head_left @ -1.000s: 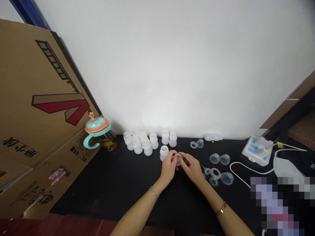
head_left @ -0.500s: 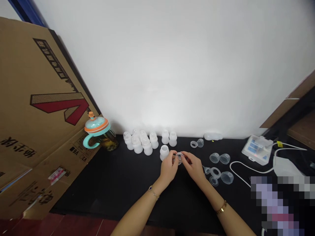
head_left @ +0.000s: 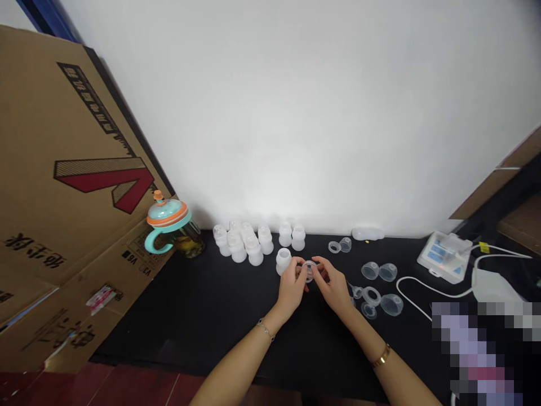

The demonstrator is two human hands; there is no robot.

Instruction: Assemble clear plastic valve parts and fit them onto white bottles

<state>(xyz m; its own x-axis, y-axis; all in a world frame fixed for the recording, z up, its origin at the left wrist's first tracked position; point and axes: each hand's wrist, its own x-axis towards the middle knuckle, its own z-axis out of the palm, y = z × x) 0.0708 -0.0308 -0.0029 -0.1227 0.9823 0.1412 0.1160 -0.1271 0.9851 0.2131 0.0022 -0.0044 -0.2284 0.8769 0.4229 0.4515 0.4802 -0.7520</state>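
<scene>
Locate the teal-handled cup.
In the head view, the teal-handled cup stands at left on the black tabletop, by the cardboard sheet, left of the white bottle parts.

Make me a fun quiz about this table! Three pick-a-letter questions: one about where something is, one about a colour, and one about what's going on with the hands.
1. Where is the sippy cup?
A on the floor
B left of the white bottle-shaped pieces
C on top of the wall

2. What colour is its handle?
A teal
B red
C black

3. What do the left hand and right hand do with the small clear ring?
A leave it lying alone
B hold it underwater
C pinch it together

1 B: it stands beside them.
2 A: the curved handle looks teal.
3 C: fingers from both hands meet on it.
</scene>
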